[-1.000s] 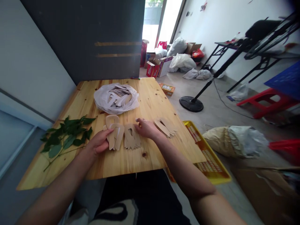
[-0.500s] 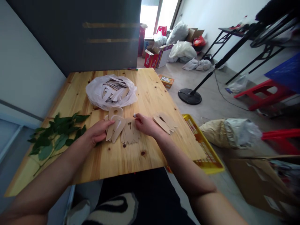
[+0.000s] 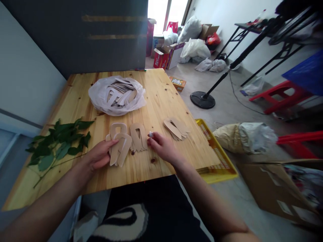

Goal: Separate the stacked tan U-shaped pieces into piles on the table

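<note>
- Far left on the bench [image 3: 161,97]: a leafy green sprig [image 3: 59,141] is lying flat, its bare stem pointing toward the near edge.
- Left hand [image 3: 102,154]: thumb and fingers are closing over the side of a bunch of tan arch-shaped pieces [image 3: 123,148]; at least 2 arches are overlapping, their slots facing the near edge. Whether the lower ends are touching the wood, cannot tell.
- Behind that bunch: a white plastic bag [image 3: 94,97] is standing open on the bench, holding many loose pale pieces [image 3: 121,92].
- Just right of the bunch: a middle pile [image 3: 141,132] of similar pieces is lying on the wood, lower ends fanning out.
- Right hand [image 3: 163,146]: fingers are curling in narrowly just right of the middle pile; a small white item [image 3: 150,134] is showing at a fingertip. Whether anything is being gripped, cannot tell.
- Beyond the right hand: a right pile [image 3: 176,128] is lying fanned and slanting.
- Below the bench's right edge: a yellow basket [image 3: 230,169] is sitting partly hidden.
</note>
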The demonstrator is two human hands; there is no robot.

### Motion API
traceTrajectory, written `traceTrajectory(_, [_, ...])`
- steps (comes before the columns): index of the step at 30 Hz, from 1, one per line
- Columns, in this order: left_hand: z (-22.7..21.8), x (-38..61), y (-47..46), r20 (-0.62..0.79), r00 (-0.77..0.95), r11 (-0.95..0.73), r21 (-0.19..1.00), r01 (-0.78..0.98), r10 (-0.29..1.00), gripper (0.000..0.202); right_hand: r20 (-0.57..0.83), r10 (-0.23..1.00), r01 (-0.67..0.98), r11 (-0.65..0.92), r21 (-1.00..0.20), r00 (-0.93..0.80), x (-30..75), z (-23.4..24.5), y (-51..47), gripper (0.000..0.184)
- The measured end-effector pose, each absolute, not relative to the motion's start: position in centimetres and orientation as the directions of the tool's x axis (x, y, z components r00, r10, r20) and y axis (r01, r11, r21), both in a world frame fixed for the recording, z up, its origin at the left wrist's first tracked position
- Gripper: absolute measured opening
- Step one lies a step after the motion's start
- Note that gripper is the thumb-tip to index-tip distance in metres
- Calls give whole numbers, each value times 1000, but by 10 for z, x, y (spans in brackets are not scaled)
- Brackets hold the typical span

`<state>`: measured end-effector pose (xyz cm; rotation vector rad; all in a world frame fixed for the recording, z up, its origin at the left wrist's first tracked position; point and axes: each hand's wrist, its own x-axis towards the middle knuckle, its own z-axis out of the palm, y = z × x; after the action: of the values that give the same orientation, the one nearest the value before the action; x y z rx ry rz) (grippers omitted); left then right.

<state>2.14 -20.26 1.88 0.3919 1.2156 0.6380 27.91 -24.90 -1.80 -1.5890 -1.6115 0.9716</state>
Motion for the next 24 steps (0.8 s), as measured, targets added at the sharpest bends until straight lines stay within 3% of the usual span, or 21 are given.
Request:
traceTrajectory(8, [19,20,-204,-734,205,759,600,-253,648,23,39,999,661,54,-749,-37,281,8,-242,19])
traceTrajectory(15, [13,17,-203,-732,240,768,584,-262,638,22,-180,957,597,-8,-802,-229,262,13,-239,25])
traceTrajectory(19, [12,16,-203,-730,245,769,595,-231,638,23,-209,955,449,-94,-889,-213,263,5,-241,21])
traceTrajectory(24, [10,15,-203,-718,258,763,606,-223,646,22,-307,928,424,-195,-884,-213,261,1,-243,22])
